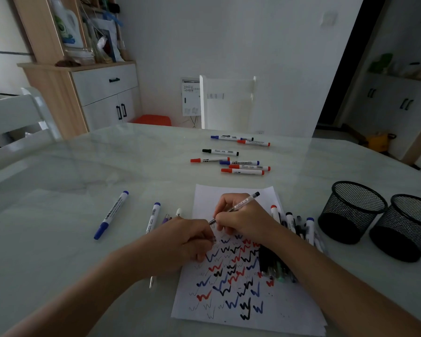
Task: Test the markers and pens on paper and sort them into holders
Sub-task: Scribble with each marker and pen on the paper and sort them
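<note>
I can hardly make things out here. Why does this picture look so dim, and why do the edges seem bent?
Head view: dim, greyish room light, no hard shadows; the glossy table mirrors the pale wall as soft glare; the wide-angle lens bends the cabinet and dark doorway at the edges; the scribbles on the paper are legible.

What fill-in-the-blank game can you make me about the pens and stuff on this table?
Of the left hand and the right hand, the clear pen is in the ____ one. The small pen cap is pinched by the ____ one. Beside the paper stand ____ black mesh holders. The marker lying alone at far left has a ____ cap.
Missing words: right, left, two, blue.
</note>
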